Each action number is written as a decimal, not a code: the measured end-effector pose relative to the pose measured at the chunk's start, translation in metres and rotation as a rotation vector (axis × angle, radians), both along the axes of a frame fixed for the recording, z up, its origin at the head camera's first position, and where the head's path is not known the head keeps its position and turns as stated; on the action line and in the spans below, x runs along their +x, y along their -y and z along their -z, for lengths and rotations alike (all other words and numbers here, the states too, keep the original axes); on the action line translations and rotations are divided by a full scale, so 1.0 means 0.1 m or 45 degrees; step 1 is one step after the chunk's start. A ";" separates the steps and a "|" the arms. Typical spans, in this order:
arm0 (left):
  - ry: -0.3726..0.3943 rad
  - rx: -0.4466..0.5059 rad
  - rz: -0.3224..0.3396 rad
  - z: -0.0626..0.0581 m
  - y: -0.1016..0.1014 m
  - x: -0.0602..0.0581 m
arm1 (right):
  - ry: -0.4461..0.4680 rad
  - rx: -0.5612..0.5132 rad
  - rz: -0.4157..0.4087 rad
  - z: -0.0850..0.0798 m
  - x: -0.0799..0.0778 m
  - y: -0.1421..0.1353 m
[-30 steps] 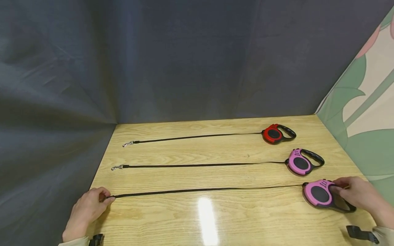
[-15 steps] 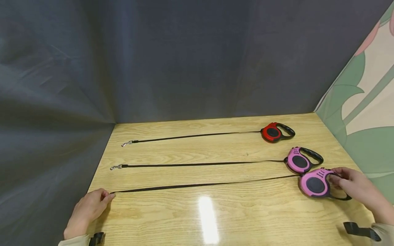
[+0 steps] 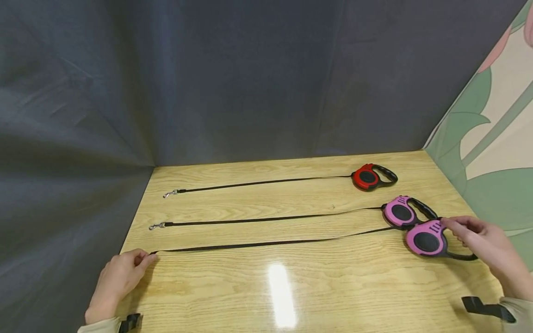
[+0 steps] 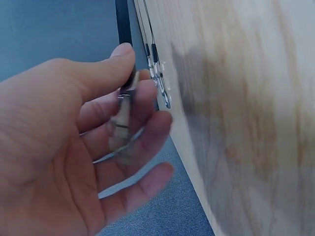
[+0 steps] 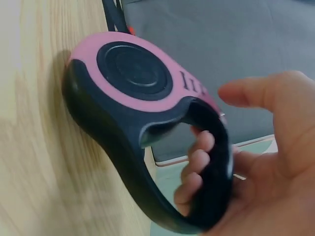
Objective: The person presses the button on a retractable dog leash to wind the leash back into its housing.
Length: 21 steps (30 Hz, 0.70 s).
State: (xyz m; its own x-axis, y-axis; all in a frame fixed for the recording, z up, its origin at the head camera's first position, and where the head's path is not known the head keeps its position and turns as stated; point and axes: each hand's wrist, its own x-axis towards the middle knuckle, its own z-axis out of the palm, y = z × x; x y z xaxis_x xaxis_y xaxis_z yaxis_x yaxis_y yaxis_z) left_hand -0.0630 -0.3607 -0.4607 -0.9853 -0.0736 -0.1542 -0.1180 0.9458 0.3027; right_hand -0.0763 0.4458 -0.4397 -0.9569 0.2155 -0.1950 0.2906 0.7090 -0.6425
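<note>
One pink-cased leash (image 3: 425,241) between both hands (image 3: 119,278) (image 3: 488,243)

1. Looks like you're at a screened-off indoor station, closer to a recording booth than a furnished room. Can't tell whether it sits in a home, office or lab.
2. You've got a pale wood-grain table (image 3: 208,296) as work surface.
3. Dark grey backdrop (image 3: 258,83) stands behind it; creased side sheet (image 3: 54,208) covers your left.
4. Your right side: decorated wall (image 3: 510,199), green leaves, pink petals, cream ground.
5. Glare strip (image 3: 281,296) on your tabletop reads as lamp light.
6. Black straps (image 3: 487,309) by your pale cuffs (image 3: 519,315) fit a camera rig.
</note>
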 end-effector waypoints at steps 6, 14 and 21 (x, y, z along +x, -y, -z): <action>-0.081 0.022 -0.011 -0.01 0.00 -0.01 | -0.075 -0.003 0.104 0.00 -0.03 0.06; -0.203 0.025 -0.027 0.04 0.04 -0.03 | -0.112 -0.053 0.205 0.02 -0.03 0.11; -0.284 0.024 -0.142 0.08 0.10 -0.02 | -0.155 -0.209 0.254 0.02 -0.02 0.07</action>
State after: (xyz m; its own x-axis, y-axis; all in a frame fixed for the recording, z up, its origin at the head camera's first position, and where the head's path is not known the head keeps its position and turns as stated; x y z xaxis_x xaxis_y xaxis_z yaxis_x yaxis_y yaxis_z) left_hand -0.0650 -0.3708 -0.4688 -0.9811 -0.1828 0.0638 -0.1494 0.9245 0.3506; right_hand -0.0782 0.4386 -0.4419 -0.9173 0.3767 -0.1288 0.3273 0.5295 -0.7826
